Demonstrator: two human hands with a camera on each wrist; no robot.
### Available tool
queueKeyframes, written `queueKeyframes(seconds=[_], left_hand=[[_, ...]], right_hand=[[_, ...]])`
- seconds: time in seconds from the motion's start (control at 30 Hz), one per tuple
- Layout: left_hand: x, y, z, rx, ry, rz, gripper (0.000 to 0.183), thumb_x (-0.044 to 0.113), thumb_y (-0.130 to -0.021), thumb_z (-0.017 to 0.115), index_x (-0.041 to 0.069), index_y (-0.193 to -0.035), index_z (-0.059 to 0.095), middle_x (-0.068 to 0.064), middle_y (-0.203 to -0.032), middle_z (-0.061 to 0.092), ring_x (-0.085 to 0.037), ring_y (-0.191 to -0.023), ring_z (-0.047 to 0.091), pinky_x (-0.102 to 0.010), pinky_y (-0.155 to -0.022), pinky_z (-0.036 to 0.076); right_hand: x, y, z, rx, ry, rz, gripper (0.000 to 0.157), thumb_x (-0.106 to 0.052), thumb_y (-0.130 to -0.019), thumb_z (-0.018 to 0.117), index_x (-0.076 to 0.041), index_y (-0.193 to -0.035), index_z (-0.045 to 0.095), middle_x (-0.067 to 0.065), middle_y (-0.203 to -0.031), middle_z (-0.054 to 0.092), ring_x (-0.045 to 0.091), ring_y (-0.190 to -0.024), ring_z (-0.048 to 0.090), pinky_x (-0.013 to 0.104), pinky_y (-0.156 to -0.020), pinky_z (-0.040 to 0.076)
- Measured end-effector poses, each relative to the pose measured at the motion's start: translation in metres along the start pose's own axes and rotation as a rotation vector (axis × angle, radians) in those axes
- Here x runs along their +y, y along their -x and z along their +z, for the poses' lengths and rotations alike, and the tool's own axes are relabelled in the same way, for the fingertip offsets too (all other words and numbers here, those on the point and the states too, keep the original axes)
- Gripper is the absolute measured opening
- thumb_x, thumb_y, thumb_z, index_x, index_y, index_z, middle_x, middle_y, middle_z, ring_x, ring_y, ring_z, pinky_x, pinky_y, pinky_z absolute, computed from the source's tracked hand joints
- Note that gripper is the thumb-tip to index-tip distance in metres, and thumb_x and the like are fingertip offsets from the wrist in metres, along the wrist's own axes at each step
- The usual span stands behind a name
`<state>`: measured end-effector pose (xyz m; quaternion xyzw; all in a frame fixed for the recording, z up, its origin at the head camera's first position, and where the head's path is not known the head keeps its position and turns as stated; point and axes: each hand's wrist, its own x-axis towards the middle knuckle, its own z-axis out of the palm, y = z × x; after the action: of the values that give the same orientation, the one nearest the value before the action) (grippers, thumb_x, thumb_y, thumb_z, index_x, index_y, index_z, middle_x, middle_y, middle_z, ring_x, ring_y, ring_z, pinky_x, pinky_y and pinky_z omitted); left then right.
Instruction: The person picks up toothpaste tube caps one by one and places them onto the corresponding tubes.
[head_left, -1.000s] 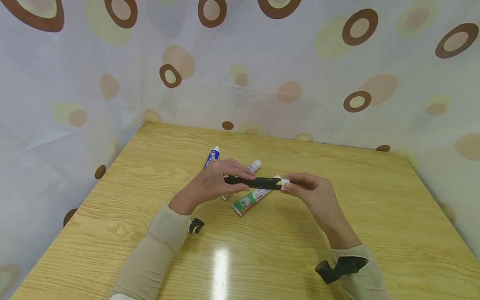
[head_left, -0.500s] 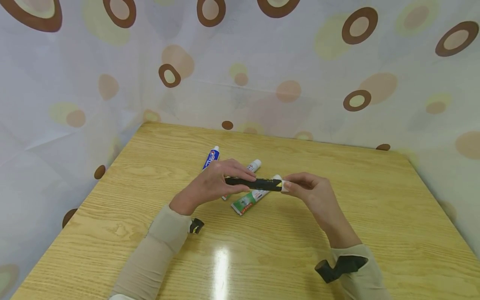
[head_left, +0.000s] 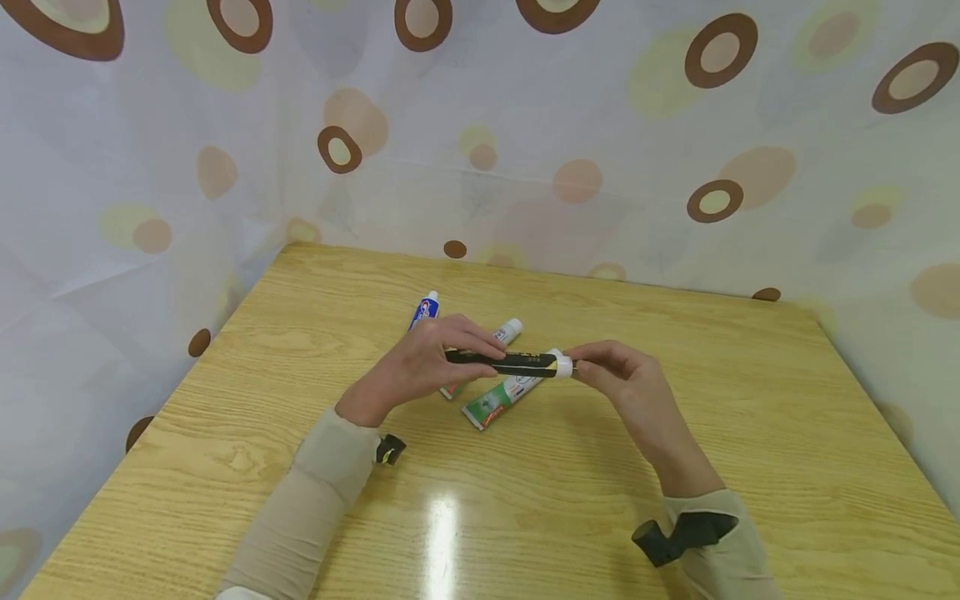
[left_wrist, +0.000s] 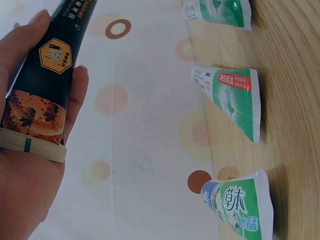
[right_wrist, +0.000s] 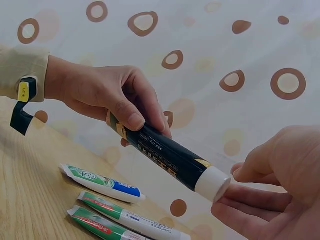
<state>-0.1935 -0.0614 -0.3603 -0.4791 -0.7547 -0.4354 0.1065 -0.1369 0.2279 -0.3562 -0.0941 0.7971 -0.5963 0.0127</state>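
Observation:
My left hand (head_left: 420, 358) grips a black toothpaste tube (head_left: 525, 364) above the table, thumb on one side and fingers on the other. In the left wrist view the tube (left_wrist: 50, 65) shows a honeycomb picture near its pale crimped end. Its white cap (right_wrist: 213, 183) points toward my right hand (head_left: 630, 387). The cap is on the tube. In the right wrist view, the right hand's fingertips (right_wrist: 222, 207) are right at the cap's lower edge, while the thumb stands a little off it. Both forearms have beige sleeves.
Three more toothpaste tubes lie on the wooden table (head_left: 337, 283): a blue one (head_left: 425, 308), partly behind the left hand, and two green-and-white ones, one (head_left: 508, 332) behind the black tube and one (head_left: 498, 404) nearer. A spotted cloth (head_left: 510, 125) hangs behind the table.
Half a second ago my right thumb and fingers pinched the white cap; now they have slipped back toward its end, showing more of it. The left hand keeps its grip, shifted slightly left.

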Motion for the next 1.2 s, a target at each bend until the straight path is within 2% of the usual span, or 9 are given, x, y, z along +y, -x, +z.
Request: queueKeyframes(seconds=[0.3, 0.5, 0.63, 0.73, 1.0, 1.2], left_hand=[[-0.003, 0.003, -0.002, -0.015, -0.018, -0.010, 0.019, 0.010, -0.082, 0.081, 0.009, -0.101, 0.079, -0.004, -0.108, 0.075, -0.015, -0.101, 0.068, -0.021, -0.071, 0.053], [-0.004, 0.004, 0.001, -0.046, 0.005, -0.045, 0.021, 0.006, -0.079, 0.082, 0.012, -0.099, 0.080, -0.002, -0.107, 0.075, -0.013, -0.101, 0.068, -0.022, -0.070, 0.053], [-0.003, 0.004, 0.003, -0.095, 0.000, -0.095, 0.019, 0.010, -0.081, 0.082, 0.015, -0.099, 0.080, 0.002, -0.107, 0.075, -0.010, -0.101, 0.066, -0.022, -0.070, 0.052], [-0.003, 0.004, 0.005, -0.129, -0.008, -0.105, 0.017, 0.013, -0.082, 0.081, 0.016, -0.099, 0.080, 0.003, -0.107, 0.075, -0.009, -0.101, 0.066, -0.021, -0.071, 0.052], [-0.005, 0.004, 0.013, -0.179, -0.001, -0.052, 0.016, 0.010, -0.081, 0.082, 0.013, -0.097, 0.080, 0.001, -0.105, 0.077, -0.010, -0.100, 0.067, -0.022, -0.076, 0.054], [-0.003, 0.006, 0.021, -0.291, 0.009, -0.135, 0.018, 0.014, -0.081, 0.082, 0.016, -0.098, 0.080, 0.004, -0.106, 0.076, -0.008, -0.101, 0.066, -0.022, -0.084, 0.054]], right_hand=[[0.003, 0.000, -0.004, -0.019, -0.070, -0.052, 0.030, -0.016, -0.100, 0.060, 0.007, -0.120, 0.061, 0.007, -0.115, 0.067, 0.014, -0.104, 0.068, 0.026, -0.095, 0.054], [0.003, 0.000, -0.009, -0.016, -0.076, -0.053, 0.030, -0.016, -0.101, 0.059, 0.007, -0.120, 0.060, 0.011, -0.116, 0.066, 0.015, -0.106, 0.067, 0.027, -0.094, 0.054], [0.004, 0.000, -0.012, -0.007, -0.075, -0.055, 0.031, -0.015, -0.101, 0.058, 0.009, -0.121, 0.059, 0.011, -0.117, 0.065, 0.015, -0.107, 0.067, 0.025, -0.095, 0.054], [0.003, -0.001, -0.014, 0.000, -0.070, -0.056, 0.031, -0.015, -0.101, 0.057, 0.009, -0.122, 0.059, 0.009, -0.118, 0.065, 0.013, -0.107, 0.067, 0.025, -0.094, 0.054], [0.002, 0.000, -0.016, 0.007, -0.062, -0.042, 0.025, -0.018, -0.102, 0.057, -0.002, -0.120, 0.062, 0.013, -0.122, 0.062, 0.012, -0.107, 0.067, 0.025, -0.095, 0.054], [0.001, 0.002, -0.019, 0.021, -0.031, -0.026, 0.026, -0.020, -0.103, 0.056, -0.004, -0.122, 0.061, 0.005, -0.121, 0.062, 0.010, -0.108, 0.067, 0.024, -0.095, 0.053]])
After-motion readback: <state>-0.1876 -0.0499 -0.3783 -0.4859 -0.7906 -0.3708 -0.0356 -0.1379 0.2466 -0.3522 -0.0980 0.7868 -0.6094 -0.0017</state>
